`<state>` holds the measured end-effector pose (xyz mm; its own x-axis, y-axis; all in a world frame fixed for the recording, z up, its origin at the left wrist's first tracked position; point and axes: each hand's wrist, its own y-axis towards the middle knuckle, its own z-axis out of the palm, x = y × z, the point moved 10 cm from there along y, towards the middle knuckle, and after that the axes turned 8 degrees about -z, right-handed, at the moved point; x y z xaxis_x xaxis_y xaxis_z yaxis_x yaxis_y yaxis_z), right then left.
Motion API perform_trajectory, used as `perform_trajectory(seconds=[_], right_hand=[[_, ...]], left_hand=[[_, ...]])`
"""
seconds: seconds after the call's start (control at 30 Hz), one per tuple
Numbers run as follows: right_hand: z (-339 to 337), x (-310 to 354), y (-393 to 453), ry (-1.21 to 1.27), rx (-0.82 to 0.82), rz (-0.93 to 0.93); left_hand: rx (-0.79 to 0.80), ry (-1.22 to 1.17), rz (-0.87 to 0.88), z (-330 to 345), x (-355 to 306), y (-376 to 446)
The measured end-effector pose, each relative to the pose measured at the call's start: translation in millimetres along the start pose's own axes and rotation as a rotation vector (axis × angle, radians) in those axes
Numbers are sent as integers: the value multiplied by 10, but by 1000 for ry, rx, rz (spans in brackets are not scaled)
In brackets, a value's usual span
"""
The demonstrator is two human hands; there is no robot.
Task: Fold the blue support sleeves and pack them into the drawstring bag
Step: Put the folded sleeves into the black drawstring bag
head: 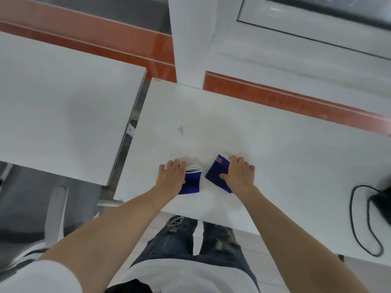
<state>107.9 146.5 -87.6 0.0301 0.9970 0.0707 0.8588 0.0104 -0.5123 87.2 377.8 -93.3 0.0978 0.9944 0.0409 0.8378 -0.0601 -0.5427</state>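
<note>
Two blue support sleeves with white edges lie near the front edge of the white table (254, 127). My left hand (171, 178) rests flat on the left part of the left sleeve (193, 181), fingers spread. My right hand (239, 174) lies flat over the right part of the right sleeve (216, 172), which shows a pink mark near its far end. The two sleeves are a small gap apart. A black drawstring bag (383, 203) sits at the table's right edge, partly cut off, with its black cord (357, 225) looped on the tabletop.
A second white table (63, 106) stands to the left, across a narrow gap. A white chair (55, 216) is at the lower left. A white window frame (211, 39) and an orange-striped wall lie behind the table.
</note>
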Motion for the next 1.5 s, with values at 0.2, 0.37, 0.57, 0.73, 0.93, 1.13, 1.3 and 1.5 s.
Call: perform_trajectory(seconds=[0.2, 0.37, 0.57, 0.73, 0.93, 1.13, 1.3, 1.5], right_hand=[[83, 11, -260, 166, -5, -7], [-18, -103, -626, 366, -113, -46], [-360, -645, -1226, 585, -368, 51], [-544, -1421, -1884, 900, -552, 162], [-359, -2509, -2608, 1167, -576, 247], [-143, -3535, -3350, 1080, -599, 258], [53, -4414, -3899, 1081, -669, 305], [-20, -5179, -4281, 1168, -771, 325]], left_hand=[[3, -190, 49, -61, 15, -63], [-64, -350, 76, -316, -39, -204], [-126, -459, 112, -756, -622, -432], [-159, -524, 261, -1003, -1545, -702], [-270, -506, 368, -1125, -2734, -1230], [-256, -542, 416, -1001, -3904, -1851], [-240, -588, 490, -979, -4817, -2238], [-340, -603, 580, -1201, -5701, -2458]])
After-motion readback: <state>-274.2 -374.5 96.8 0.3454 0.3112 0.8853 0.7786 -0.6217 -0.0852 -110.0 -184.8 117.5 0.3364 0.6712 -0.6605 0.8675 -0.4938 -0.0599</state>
